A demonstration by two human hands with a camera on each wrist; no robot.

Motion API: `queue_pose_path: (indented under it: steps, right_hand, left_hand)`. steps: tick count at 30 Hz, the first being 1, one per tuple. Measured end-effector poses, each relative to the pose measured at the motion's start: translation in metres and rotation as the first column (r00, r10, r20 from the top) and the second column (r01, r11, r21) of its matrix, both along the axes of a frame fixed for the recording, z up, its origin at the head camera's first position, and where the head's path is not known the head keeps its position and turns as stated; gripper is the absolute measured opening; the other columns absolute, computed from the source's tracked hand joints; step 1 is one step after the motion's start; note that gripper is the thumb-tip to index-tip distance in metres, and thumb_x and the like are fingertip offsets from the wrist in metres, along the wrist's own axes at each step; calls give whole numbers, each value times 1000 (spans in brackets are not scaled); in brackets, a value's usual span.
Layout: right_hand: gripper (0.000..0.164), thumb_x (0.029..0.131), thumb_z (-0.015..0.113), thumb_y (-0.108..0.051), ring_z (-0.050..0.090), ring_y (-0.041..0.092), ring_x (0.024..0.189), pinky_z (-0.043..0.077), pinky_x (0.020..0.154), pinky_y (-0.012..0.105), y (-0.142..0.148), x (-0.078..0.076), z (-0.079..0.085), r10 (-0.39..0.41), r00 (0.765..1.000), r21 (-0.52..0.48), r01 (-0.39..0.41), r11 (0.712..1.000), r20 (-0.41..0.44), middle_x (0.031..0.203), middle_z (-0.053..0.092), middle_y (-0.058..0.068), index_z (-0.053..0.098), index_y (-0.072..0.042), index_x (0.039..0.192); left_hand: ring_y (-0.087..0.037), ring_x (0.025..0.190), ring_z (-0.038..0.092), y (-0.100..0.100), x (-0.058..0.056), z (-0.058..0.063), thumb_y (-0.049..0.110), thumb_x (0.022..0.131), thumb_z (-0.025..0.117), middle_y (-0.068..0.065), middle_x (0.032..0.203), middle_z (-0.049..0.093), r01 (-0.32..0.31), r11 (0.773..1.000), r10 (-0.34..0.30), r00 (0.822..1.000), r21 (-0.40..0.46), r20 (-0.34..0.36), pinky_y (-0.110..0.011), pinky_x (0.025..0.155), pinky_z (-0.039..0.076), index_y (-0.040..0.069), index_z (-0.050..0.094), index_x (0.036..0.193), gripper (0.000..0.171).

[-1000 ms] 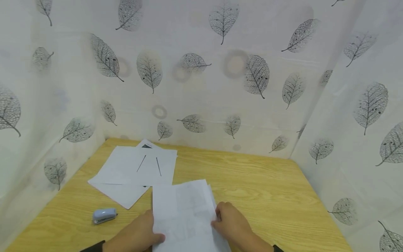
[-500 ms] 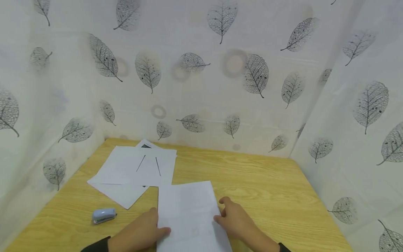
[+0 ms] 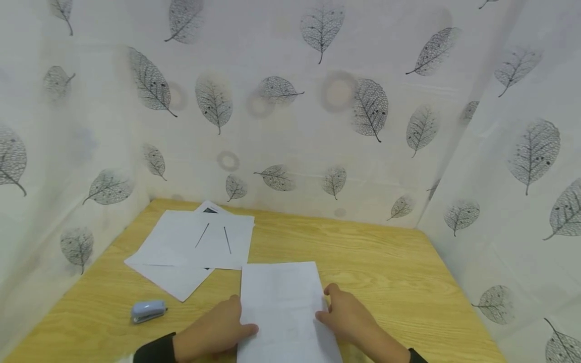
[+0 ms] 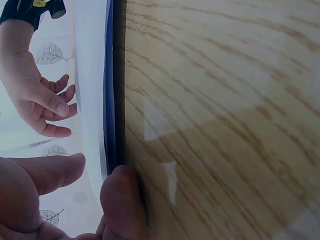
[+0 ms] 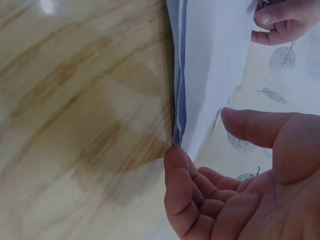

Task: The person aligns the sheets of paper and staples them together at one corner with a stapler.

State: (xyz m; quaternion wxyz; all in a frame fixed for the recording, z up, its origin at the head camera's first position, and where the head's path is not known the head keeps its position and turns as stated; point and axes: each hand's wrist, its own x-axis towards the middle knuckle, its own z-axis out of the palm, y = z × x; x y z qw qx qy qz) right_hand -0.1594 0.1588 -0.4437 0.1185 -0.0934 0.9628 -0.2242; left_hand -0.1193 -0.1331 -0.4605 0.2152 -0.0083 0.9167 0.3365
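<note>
A stack of white paper sheets (image 3: 281, 307) lies lengthwise at the near middle of the wooden table (image 3: 386, 272). My left hand (image 3: 222, 330) holds the stack's left edge, thumb on top. In the left wrist view a fingertip (image 4: 122, 200) sits under the paper edge (image 4: 97, 100) and the thumb lies just above it. My right hand (image 3: 347, 315) is at the stack's right edge. There its curled fingers (image 5: 176, 165) touch the paper edge (image 5: 210, 65), with the thumb lifted off the sheets.
Several loose white sheets (image 3: 195, 242) with dark lines lie spread at the back left. A small pale blue stapler (image 3: 148, 311) sits near the front left. Leaf-printed curtain walls (image 3: 499, 201) close in the table on three sides.
The stack has slid to the right and its fanned sheets have closed into a squared pile. Both hands moved right with it.
</note>
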Motion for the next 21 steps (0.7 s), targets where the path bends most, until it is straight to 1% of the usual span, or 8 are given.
queue_pose_path:
  steps: [4, 8, 11, 14, 16, 18, 20, 21]
  right_hand:
    - [59, 88, 79, -32, 56, 15, 66, 47, 57, 35, -3, -1, 3, 11, 1000, 37, -11, 999, -4, 78, 61, 0, 55, -2, 133]
    - [61, 86, 80, -35, 60, 19, 73, 51, 63, 42, -7, -6, 8, 38, 999, 99, -35, 994, -28, 89, 69, 8, 56, -2, 131]
    - [60, 85, 81, -38, 65, 23, 83, 54, 72, 48, -11, -13, 14, 61, 997, 163, -55, 985, -36, 103, 72, 15, 58, -1, 127]
    - [59, 85, 80, -39, 68, 27, 90, 55, 77, 50, -17, -25, 22, 72, 997, 206, -63, 976, -35, 104, 72, 15, 60, -1, 124]
    - [57, 87, 79, -40, 68, 26, 89, 56, 77, 49, -22, -35, 29, 86, 996, 223, -76, 972, -36, 102, 72, 14, 60, 0, 124]
    - [56, 88, 78, -40, 69, 25, 89, 56, 76, 47, -29, -46, 36, 99, 994, 224, -87, 971, -42, 103, 72, 12, 61, 0, 124]
    - [57, 90, 76, -41, 69, 27, 93, 57, 78, 47, -38, -57, 44, 113, 992, 222, -99, 970, -49, 108, 72, 13, 61, 0, 126]
    - [57, 90, 75, -41, 69, 28, 95, 56, 80, 47, -43, -62, 47, 118, 992, 222, -104, 970, -51, 111, 72, 13, 61, -1, 127]
  left_hand:
    - [-23, 63, 58, 0, 1, 3, 38, 87, 80, -13, 84, 57, -15, 1000, 15, 999, 15, 47, -34, 54, 46, -14, 51, 130, 73]
    - [-21, 54, 56, -1, 2, 6, 38, 88, 79, -12, 79, 57, -24, 999, 22, 998, 36, 58, -31, 48, 42, -13, 50, 132, 74]
    - [-18, 47, 52, -3, 4, 6, 38, 88, 79, -11, 72, 58, -10, 999, 8, 999, 52, 44, -26, 43, 37, -12, 50, 130, 71]
    - [-17, 45, 52, -7, 2, 7, 37, 89, 79, -10, 69, 60, 9, 999, -9, 1000, 54, 6, -26, 41, 37, -12, 47, 128, 70]
    - [-21, 56, 60, -12, -2, 9, 38, 88, 79, -14, 77, 64, 21, 1000, -20, 998, 22, -55, -32, 49, 48, -14, 45, 131, 76]
    - [-25, 73, 67, -18, -7, 15, 38, 87, 80, -21, 94, 69, 20, 1000, -23, 992, -24, -126, -41, 65, 56, -15, 43, 136, 82]
    - [-30, 97, 68, -25, -14, 22, 40, 86, 81, -24, 114, 68, 14, 995, -34, 978, -99, -207, -48, 85, 56, -12, 45, 140, 83]
    - [-32, 105, 67, -29, -16, 27, 40, 86, 81, -24, 121, 66, 11, 991, -44, 968, -135, -245, -51, 92, 54, -10, 46, 141, 82]
